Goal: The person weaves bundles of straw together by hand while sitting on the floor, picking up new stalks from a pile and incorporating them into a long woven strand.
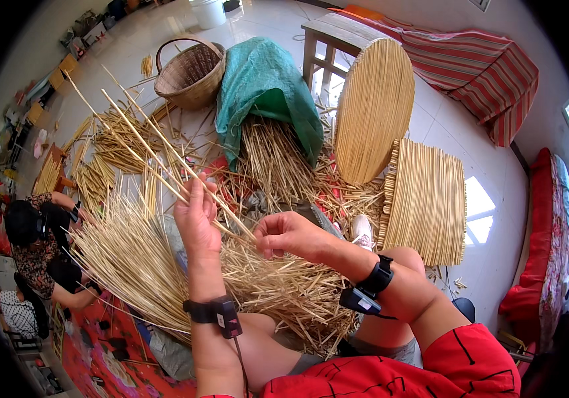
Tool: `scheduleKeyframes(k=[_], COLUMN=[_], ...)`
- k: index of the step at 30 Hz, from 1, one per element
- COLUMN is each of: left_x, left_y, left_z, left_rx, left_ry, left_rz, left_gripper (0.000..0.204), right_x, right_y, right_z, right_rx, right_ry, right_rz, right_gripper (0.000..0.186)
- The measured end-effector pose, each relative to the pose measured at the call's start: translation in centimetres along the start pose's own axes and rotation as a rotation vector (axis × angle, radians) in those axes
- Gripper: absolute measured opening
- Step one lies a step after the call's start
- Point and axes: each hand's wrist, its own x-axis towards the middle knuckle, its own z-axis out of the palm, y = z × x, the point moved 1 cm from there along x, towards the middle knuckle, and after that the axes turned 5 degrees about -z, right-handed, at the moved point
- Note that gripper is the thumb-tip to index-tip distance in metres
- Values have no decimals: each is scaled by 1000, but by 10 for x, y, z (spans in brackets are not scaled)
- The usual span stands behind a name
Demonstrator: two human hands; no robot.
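Observation:
Several long pale straw stalks [234, 220] are gripped in my left hand [198, 215], slanting up and away to the far left. My right hand [291, 235] is closed, its thumb and fingers pinched at the near end of these stalks. Below my hands a heap of short straw pieces [291, 285] covers my lap and the space between my legs. A large sheaf of long thin stalks [128, 249] lies to the left of my left forearm, its tips fanned out to the left.
A green woven sack [264, 79] spills stalks ahead. Beside it stand a wicker basket [188, 73], an oval straw panel [376, 113] against a wooden bench [344, 32], and a rectangular straw panel [425, 202]. Two other people [36, 245] sit at the left near loose stalk bundles [122, 142].

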Motion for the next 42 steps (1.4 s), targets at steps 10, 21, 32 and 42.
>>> scheduleKeyframes(k=[10,21,32,42], left_x=[1,-5,-2,1], left_y=[-10,1,1,-1], left_z=[3,8,5,-3], left_rx=[277,108,145,66], left_ry=[114,-8,48,-33], left_rz=[85,35,1,-76], left_gripper=[16,22,19,23], right_x=[3,0,3,-12], right_y=[7,2,13,21], right_z=[-7,-3,-6,-26], right_rx=[-217,-588,-154,-1538], right_ry=[197,282,186,-457], right_rz=[-68,-164,42,424], right_gripper=[12,10,14,18])
